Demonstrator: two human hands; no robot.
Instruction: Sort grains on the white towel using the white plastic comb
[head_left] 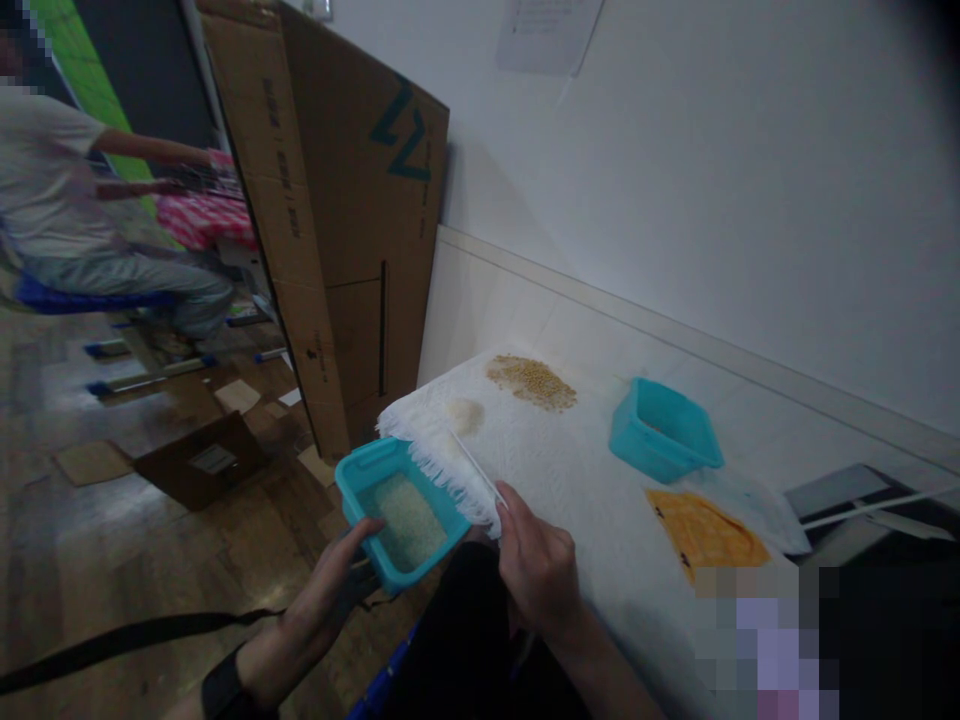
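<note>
Rice [405,520] fills the bottom of a teal tub [358,478], which the left hand [330,590] holds by its near rim, fingers over the edge and thumb underneath. The tub sits off the table, just below and touching the fringed edge of a white cloth [570,470], tilted a bit twd the person. The right hand [536,570] is closed in a narrow grip on a thin white stick [474,468]; the stick lies flat across the cloth fringe, pointing away from the hand twd the far-left corner, right above the tub's far rim. On the cloth: a small rice heap [465,413] near the left edge, a brown grain heap [532,382] further back, well apart from the hands. A second teal tub [664,430] stands upright on the right w/ a few brown grains inside. An orange packet [705,535] lies flat just in front of it, beside a clear bag [757,505]. A big cardboard box [345,230] leans vs the wall [712,180] left of the table. Bkgd left: another person [52,190] seated on a blue chair, hands out at a pink-checked surface; flat cardboard scraps on the wood floor [90,560].
</note>
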